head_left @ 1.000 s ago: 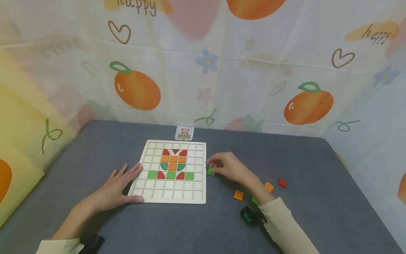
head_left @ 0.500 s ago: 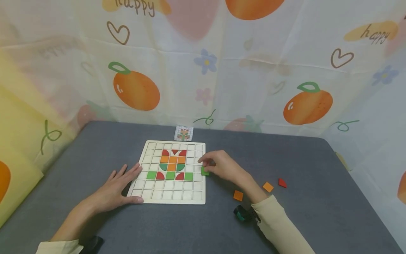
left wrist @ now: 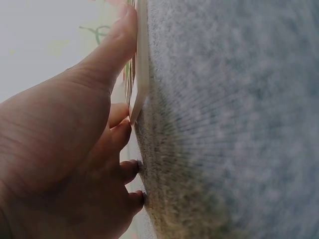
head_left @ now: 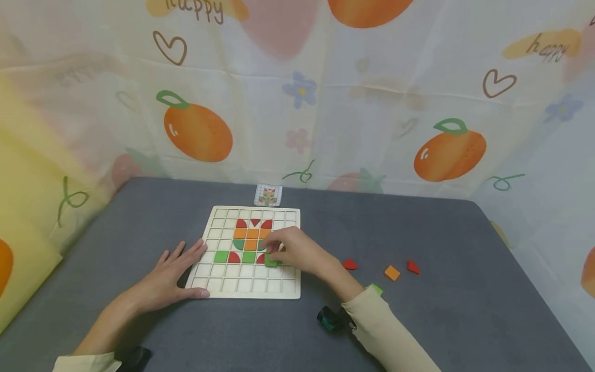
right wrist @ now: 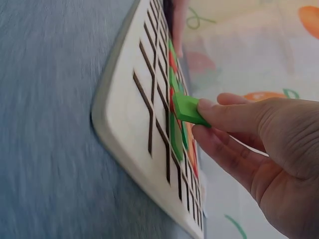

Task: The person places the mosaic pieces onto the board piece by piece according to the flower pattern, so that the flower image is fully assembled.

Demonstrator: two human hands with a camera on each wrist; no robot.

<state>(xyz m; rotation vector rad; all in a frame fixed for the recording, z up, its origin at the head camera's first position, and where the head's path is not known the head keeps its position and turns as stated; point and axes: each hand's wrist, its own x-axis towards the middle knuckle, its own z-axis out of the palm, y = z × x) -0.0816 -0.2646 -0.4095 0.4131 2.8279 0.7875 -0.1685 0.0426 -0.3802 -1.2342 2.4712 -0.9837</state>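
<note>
Fingers (right wrist: 224, 115) of right hand (head_left: 295, 250) pinching green tile (head_left: 270, 261), tilted above gridded board (head_left: 231, 284) in right wrist view; left hand (head_left: 165, 277), fingers spread, at board's left edge. Loose tiles (head_left: 392, 273) visible in head view only. Compared with earlier frame, green tile shifted inward from board's right edge.

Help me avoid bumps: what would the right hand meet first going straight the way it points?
Leading with its pinched green square, the right hand would probably meet the nearest red piece on the board; the gap is unclear.
</note>
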